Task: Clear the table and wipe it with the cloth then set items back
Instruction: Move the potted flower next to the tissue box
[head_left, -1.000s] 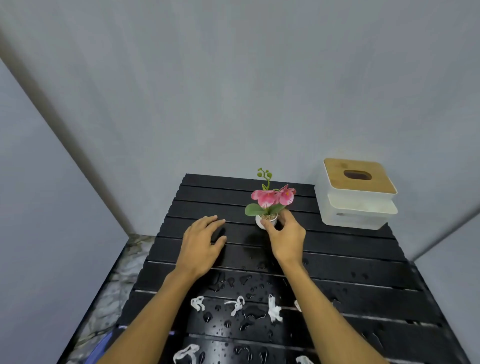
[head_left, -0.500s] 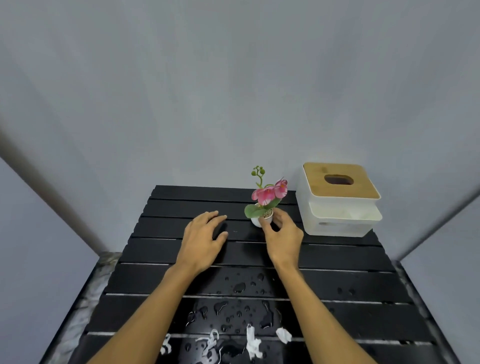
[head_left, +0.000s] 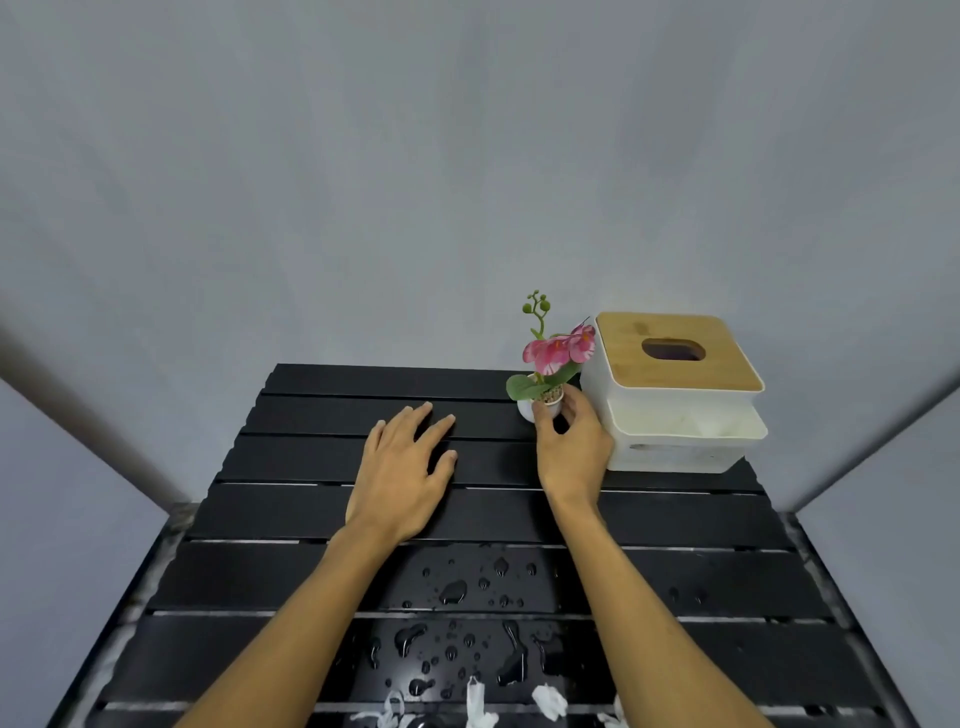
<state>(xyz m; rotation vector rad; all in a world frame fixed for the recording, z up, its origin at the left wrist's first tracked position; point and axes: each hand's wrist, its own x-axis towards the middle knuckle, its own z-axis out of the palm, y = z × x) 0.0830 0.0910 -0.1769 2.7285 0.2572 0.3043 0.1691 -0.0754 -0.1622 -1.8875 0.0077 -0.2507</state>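
Note:
A small white pot with a pink artificial flower (head_left: 555, 358) stands at the far right of the black slatted table (head_left: 291, 514), close beside the tissue box (head_left: 675, 395). My right hand (head_left: 571, 447) grips the pot between thumb and fingers. Spread flat on the slats left of the pot is my left hand (head_left: 402, 478), fingers apart and holding nothing. No cloth is in view.
The white tissue box with a wooden lid sits on the far right corner. Water drops (head_left: 457, 592) and several white paper scraps (head_left: 478, 701) lie on the near slats. Grey walls close in behind and on both sides.
My right hand has carried the flower pot back and to the right, up beside the tissue box. The view has tilted upward, so the scraps now sit at the bottom edge.

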